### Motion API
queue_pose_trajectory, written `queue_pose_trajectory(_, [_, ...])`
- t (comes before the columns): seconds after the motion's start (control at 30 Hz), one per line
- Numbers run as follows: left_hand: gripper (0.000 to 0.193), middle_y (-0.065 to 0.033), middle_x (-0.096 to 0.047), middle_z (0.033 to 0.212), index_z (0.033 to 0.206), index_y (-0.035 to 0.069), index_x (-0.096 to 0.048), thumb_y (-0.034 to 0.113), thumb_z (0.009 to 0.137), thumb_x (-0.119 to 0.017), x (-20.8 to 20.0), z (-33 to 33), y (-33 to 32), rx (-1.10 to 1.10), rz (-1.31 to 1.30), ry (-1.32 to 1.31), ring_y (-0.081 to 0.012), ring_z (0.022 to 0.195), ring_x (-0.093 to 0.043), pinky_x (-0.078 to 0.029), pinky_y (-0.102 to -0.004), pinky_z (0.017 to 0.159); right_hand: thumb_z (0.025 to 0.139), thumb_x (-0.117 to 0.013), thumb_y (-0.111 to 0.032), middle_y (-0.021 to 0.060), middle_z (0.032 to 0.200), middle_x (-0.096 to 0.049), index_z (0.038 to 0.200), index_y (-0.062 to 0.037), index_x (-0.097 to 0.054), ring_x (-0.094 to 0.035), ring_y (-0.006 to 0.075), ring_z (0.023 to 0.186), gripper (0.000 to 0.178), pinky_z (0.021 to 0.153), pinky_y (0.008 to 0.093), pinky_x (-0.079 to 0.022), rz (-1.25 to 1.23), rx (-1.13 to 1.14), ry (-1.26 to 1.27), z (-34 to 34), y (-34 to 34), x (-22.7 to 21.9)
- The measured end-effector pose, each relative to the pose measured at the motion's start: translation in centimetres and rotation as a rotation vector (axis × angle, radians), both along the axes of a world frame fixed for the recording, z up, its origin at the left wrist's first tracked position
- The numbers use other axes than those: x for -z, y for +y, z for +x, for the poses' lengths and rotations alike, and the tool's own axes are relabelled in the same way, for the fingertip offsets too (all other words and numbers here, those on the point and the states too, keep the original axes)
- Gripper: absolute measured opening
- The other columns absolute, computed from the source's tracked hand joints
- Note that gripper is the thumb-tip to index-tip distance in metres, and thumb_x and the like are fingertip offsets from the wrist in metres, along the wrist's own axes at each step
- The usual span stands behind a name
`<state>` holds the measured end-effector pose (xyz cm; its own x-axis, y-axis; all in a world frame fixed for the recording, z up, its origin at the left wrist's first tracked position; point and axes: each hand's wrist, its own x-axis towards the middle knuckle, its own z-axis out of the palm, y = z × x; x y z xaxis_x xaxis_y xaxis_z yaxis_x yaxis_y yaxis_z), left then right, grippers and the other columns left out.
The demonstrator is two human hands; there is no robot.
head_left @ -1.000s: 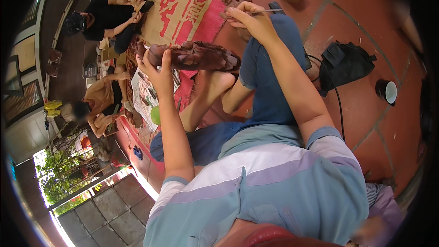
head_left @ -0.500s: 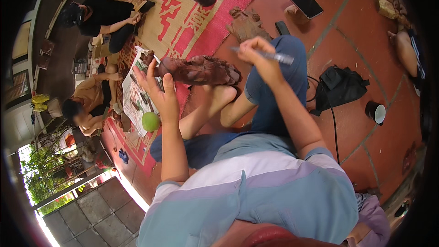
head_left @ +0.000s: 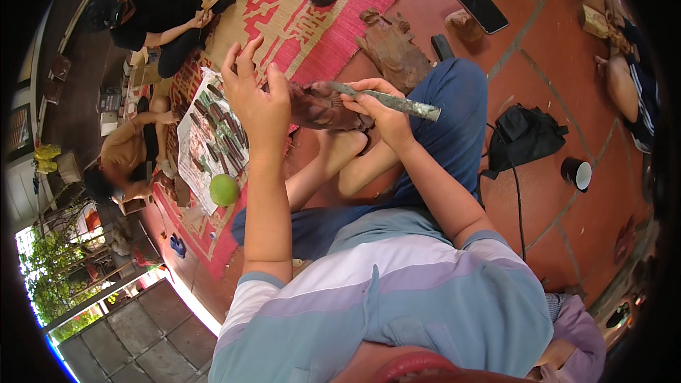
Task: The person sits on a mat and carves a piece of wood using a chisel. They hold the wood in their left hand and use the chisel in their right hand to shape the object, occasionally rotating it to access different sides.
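Red tile floor [head_left: 546, 28], patterned mat [head_left: 369, 0] | right hand [head_left: 384, 112]: gripping grey tool [head_left: 418, 107] over carved wood [head_left: 318, 108] | left hand [head_left: 261, 105]: fingers spread beside it, cannot tell if holding

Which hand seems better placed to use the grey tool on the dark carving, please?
The right hand, probably: it grips the grey tool, whose far end overlaps the dark carving in view. The left hand, at the carving's other end, shows no tool.

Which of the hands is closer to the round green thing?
Left. In the picture, the left hand is above and right of the round green thing; the right hand, gripping a mottled rod, is farther off to the right.
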<state>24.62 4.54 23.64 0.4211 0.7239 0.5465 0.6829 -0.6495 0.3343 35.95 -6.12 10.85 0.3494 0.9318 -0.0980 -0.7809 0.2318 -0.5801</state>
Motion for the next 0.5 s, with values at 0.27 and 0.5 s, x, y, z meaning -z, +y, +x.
queue_pose_trajectory(0.27, [0.034, -0.0134, -0.046, 0.121, 0.114, 0.011, -0.056, 0.009, 0.08, -0.051, 0.1, 0.2, 0.2, 0.018, 0.03, 0.027, -0.0259, 0.111, -0.045, -0.037, -0.0334, 0.091, 0.079, -0.062, 0.003, 0.0089, 0.094, -0.062, 0.079, -0.0058, -0.046, -0.057, 0.0104, 0.085, 0.018, 0.077, 0.0232, -0.046, 0.05, 0.108, -0.133, -1.4, 1.9, 0.5])
queue_pose_trajectory(0.5, [0.034, -0.0121, -0.047, 0.12, 0.113, 0.01, -0.057, 0.009, 0.08, -0.05, 0.0, 0.2, 0.4, 0.024, 0.006, 0.025, -0.0242, 0.11, -0.046, -0.037, -0.0326, 0.091, 0.079, -0.06, 0.006, 0.0014, 0.079, -0.055, 0.07, -0.0088, -0.037, -0.056, 0.0095, 0.087, 0.028, 0.076, 0.0234, -0.044, 0.177, 0.068, -0.07, -0.2, 1.9, 2.6])
